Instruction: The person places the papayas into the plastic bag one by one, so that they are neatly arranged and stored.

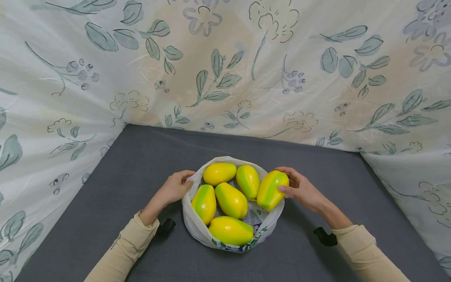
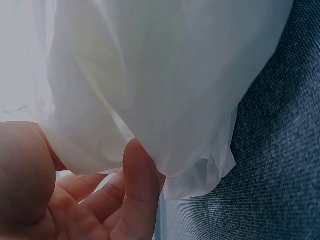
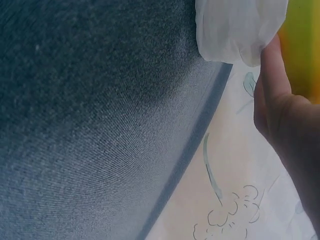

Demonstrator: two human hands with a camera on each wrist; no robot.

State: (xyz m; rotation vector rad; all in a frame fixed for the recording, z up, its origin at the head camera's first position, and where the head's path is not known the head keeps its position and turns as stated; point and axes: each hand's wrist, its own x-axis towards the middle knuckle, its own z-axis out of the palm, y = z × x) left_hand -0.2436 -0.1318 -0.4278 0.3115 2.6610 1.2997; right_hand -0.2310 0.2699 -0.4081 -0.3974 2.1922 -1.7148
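Note:
A white plastic bag (image 1: 189,218) stands with its mouth spread wide and its rim rolled down. Several glossy yellow papayas with green streaks lie inside, among them one papaya (image 1: 230,231) near the front and another papaya (image 1: 231,200) in the middle. My left hand (image 1: 175,188) pinches the bag's left rim; in the left wrist view, thumb and fingers meet the thin plastic (image 2: 165,75). At the right rim, my right hand (image 1: 305,192) grips one papaya (image 1: 272,190), tilted over the bag's edge. The right wrist view shows only part of this papaya (image 3: 302,45).
The bag rests on a dark grey cloth-covered table (image 1: 158,152). Floral fabric (image 1: 218,70) hangs behind it and along both sides. A dark strap piece (image 1: 325,236) hangs by the right wrist, another dark piece (image 1: 165,227) by the left.

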